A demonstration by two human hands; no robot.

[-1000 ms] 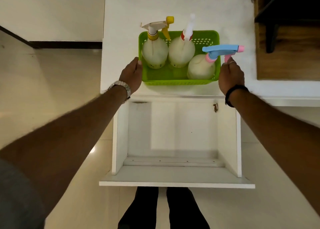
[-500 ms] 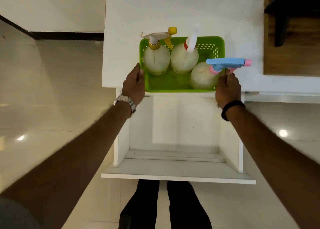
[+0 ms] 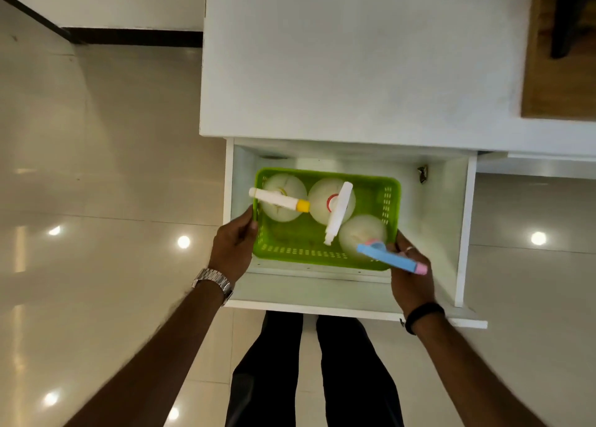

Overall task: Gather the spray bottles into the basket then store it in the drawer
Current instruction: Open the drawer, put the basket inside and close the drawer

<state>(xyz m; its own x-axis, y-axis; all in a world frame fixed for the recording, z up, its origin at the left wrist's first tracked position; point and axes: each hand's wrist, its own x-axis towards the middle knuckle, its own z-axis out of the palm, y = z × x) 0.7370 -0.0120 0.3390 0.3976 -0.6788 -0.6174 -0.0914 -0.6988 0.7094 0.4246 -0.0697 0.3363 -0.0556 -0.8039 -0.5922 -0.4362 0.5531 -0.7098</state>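
- Gripping the left short wall of the green basket [image 3: 309, 255], your left hand [image 3: 233, 249] is clamped on its rim, thumb over the near-left corner.
- Between your hands, the basket sits inside the open drawer [image 3: 464, 233], its long axis running left to right; whether its base touches the drawer floor you cannot tell from above.
- Inside stand three spray bottles: yellow-capped [image 3: 283, 200] far left, white-nozzled [image 3: 335, 210] in the middle, blue-triggered [image 3: 364, 236] near right.
- At the near-right corner, your right hand [image 3: 411, 278] is closed on the rim beneath the blue trigger.
- Bare drawer floor lies to the right, so the basket sits left of centre; both hands are equally near for the release.
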